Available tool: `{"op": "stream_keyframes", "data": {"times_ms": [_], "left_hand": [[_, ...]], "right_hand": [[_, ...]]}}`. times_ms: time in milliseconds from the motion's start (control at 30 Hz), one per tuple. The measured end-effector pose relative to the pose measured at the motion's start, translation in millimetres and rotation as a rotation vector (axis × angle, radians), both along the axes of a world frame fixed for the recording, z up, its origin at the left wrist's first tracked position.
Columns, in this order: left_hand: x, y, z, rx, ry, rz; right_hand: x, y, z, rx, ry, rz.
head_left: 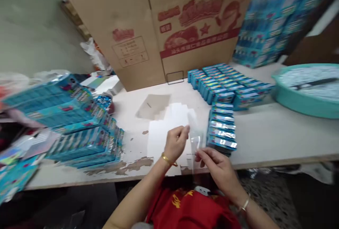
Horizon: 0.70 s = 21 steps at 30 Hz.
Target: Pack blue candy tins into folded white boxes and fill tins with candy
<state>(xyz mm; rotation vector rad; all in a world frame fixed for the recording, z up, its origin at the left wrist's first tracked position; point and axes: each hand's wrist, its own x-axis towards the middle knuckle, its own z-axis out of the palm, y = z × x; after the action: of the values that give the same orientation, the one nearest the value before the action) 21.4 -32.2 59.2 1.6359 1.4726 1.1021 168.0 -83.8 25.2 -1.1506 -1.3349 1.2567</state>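
A thin clear plastic bag (195, 144) shows between my hands, over the table's front edge. My right hand (218, 163) pinches its edge between thumb and fingertips. My left hand (176, 143) is closed just left of the bag, thumb uppermost; what lies inside its fingers is hidden. Under and behind the left hand are white sheets (157, 137) on the tabletop. Right of the bag, a row of small blue boxes (222, 125) stands packed together, with shiny film reflections on the nearer ones.
More blue boxes (225, 82) stand in rows behind. Wrapped blue packs (82, 112) are stacked at left, near a bowl of small blue packets (103, 102). A large cardboard carton (148, 45) rises at the back. At right sits a teal basin (304, 102) with a dark tool on its pale contents.
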Motion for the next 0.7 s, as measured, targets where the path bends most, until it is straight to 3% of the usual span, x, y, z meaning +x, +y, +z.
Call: {"op": "stream_keyframes", "data": {"times_ms": [167, 367, 500, 600, 700], "left_hand": [[7.3, -25.3, 6.9, -0.001, -0.044, -0.332], [11.8, -36.2, 20.5, 0.054, -0.096, -0.518], [13.9, -29.5, 37.7, -0.004, -0.195, -0.724], [25.4, -16.7, 43.7, -0.066, -0.376, -0.711], [52.3, -2.1, 49.2, -0.022, -0.531, -0.585]], "right_hand": [[5.3, 0.3, 9.8, -0.065, 0.211, -0.104], [8.7, -16.2, 11.6, -0.256, 0.404, 0.091], [23.3, -25.6, 24.5, -0.22, 0.44, 0.211], [50.1, -27.4, 40.3, -0.148, 0.39, 0.197], [96.8, -29.5, 66.8, 0.021, 0.013, -0.088]]}}
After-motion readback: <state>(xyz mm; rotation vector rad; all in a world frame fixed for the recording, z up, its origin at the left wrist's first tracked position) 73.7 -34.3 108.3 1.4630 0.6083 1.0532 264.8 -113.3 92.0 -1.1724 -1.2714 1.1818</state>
